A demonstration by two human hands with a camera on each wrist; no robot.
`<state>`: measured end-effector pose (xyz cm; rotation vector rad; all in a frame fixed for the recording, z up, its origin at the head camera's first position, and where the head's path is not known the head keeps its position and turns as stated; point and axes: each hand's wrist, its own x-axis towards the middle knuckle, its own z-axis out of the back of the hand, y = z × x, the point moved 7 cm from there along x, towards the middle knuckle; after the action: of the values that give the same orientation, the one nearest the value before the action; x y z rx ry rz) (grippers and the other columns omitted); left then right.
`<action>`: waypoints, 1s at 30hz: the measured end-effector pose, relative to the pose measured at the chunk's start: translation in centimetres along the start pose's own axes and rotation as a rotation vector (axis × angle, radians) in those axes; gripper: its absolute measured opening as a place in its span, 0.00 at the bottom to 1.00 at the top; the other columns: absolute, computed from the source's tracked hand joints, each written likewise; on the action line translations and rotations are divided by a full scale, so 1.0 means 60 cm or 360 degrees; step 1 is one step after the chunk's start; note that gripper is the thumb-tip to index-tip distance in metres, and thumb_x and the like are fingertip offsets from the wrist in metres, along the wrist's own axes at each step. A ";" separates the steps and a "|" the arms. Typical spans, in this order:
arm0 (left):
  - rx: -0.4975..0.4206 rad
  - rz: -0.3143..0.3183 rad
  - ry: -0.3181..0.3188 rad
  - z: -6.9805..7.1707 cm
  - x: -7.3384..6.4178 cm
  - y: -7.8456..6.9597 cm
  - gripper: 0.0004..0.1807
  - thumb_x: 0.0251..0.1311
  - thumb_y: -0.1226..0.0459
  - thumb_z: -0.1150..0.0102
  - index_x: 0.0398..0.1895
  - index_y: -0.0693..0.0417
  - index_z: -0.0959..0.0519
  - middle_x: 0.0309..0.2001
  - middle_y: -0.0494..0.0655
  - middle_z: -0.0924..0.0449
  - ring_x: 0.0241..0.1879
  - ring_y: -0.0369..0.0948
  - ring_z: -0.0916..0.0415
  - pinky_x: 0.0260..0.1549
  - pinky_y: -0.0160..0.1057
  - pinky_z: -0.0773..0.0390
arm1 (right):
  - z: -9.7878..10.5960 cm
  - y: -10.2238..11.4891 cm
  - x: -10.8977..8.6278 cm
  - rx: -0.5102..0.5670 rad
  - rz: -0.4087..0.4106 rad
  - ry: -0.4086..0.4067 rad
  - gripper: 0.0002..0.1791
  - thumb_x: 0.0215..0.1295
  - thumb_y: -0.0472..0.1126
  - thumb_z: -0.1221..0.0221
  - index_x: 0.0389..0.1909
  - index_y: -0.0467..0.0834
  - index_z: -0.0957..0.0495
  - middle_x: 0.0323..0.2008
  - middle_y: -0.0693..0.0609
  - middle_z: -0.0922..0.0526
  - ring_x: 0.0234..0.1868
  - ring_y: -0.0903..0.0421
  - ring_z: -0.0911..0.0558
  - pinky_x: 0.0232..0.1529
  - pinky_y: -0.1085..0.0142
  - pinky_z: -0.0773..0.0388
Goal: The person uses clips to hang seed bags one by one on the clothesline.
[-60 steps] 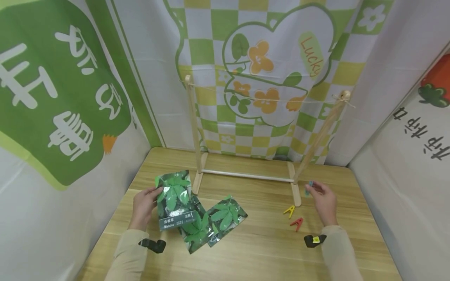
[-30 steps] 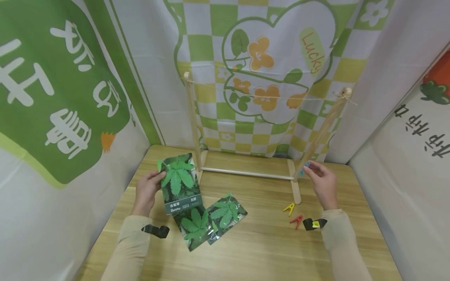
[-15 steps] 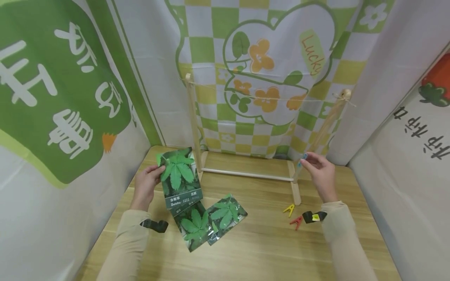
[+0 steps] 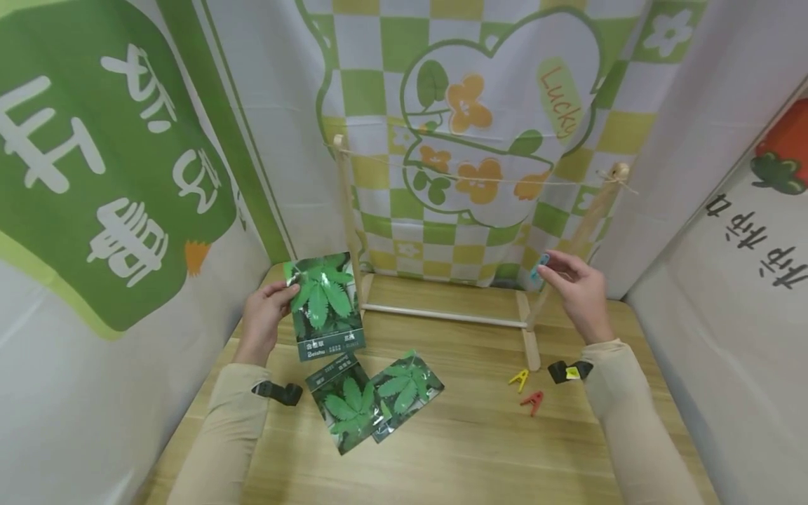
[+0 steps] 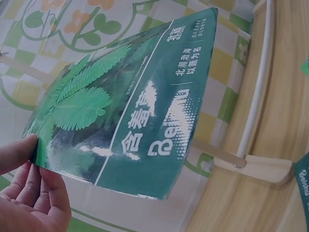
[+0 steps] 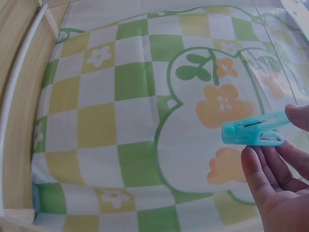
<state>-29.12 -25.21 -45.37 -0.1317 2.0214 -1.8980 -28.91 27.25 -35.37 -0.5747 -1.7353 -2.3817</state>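
Observation:
My left hand (image 4: pixel 264 315) pinches a glossy green seed packet (image 4: pixel 327 305) by its left edge, held up in front of the rack's left post. The left wrist view shows the thumb on the packet's printed front and the fingers behind it. On the right, my right hand (image 4: pixel 577 291) pinches a light-blue clothespin (image 6: pixel 256 129) between thumb and fingers, its jaw end pointing away from the hand. Two more packets lie overlapping on the table, a nearer packet (image 4: pixel 344 414) and a right-hand packet (image 4: pixel 409 389). A yellow clothespin (image 4: pixel 520 379) and a red clothespin (image 4: pixel 533 402) lie below the right hand.
A wooden rack stands at the table's back, its left post (image 4: pixel 346 210) and right post (image 4: pixel 600 210) joined by a string (image 4: pixel 454 177) at the top and a white bar (image 4: pixel 442 315) low down. Printed cloth (image 4: pixel 435 242) hangs behind; more cloth encloses both sides.
My left hand has lifted the packet up and slightly right, off the packets on the table. My right hand has risen with the blue clothespin. The other clothespins have stayed put.

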 end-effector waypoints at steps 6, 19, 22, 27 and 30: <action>0.0000 -0.0044 0.0000 -0.008 0.006 -0.024 0.07 0.63 0.61 0.37 0.39 0.51 0.24 0.33 0.33 0.23 0.29 0.29 0.25 0.34 0.25 0.22 | -0.017 0.028 0.022 0.0032 0.0107 0.0052 0.21 0.62 0.38 0.35 0.53 0.31 0.22 0.36 0.68 0.17 0.38 0.71 0.17 0.40 0.79 0.20; -0.0090 -0.0179 -0.0033 -0.027 0.018 -0.067 0.05 0.61 0.64 0.35 0.35 0.51 0.23 0.29 0.31 0.20 0.28 0.29 0.24 0.31 0.24 0.22 | -0.048 0.101 0.057 -0.0005 0.0283 0.0163 0.19 0.63 0.36 0.36 0.53 0.31 0.21 0.37 0.67 0.18 0.39 0.72 0.18 0.44 0.81 0.22; -0.0078 -0.0209 -0.0021 -0.032 0.021 -0.078 0.05 0.61 0.63 0.36 0.36 0.50 0.23 0.30 0.32 0.20 0.29 0.29 0.24 0.31 0.24 0.23 | -0.058 0.117 0.068 -0.0001 0.0338 0.0184 0.18 0.64 0.34 0.38 0.53 0.30 0.22 0.37 0.64 0.18 0.38 0.72 0.19 0.44 0.81 0.22; -0.0065 -0.0242 0.0001 -0.045 0.023 -0.094 0.05 0.61 0.62 0.35 0.36 0.48 0.23 0.32 0.32 0.20 0.32 0.29 0.24 0.32 0.24 0.23 | -0.073 0.135 0.083 -0.0045 0.0377 0.0198 0.17 0.65 0.33 0.39 0.53 0.29 0.22 0.40 0.55 0.18 0.39 0.72 0.19 0.45 0.81 0.22; -0.0109 -0.0258 0.0008 -0.053 0.025 -0.103 0.06 0.60 0.62 0.34 0.36 0.48 0.22 0.31 0.32 0.19 0.32 0.29 0.23 0.32 0.25 0.23 | -0.082 0.145 0.092 -0.0063 0.0383 0.0203 0.17 0.66 0.34 0.40 0.53 0.29 0.23 0.41 0.49 0.18 0.39 0.72 0.20 0.45 0.81 0.23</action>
<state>-32.65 -23.22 -39.54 -0.3174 2.1381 -1.9252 -32.18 20.41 -26.87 -0.5864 -1.4793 -2.2377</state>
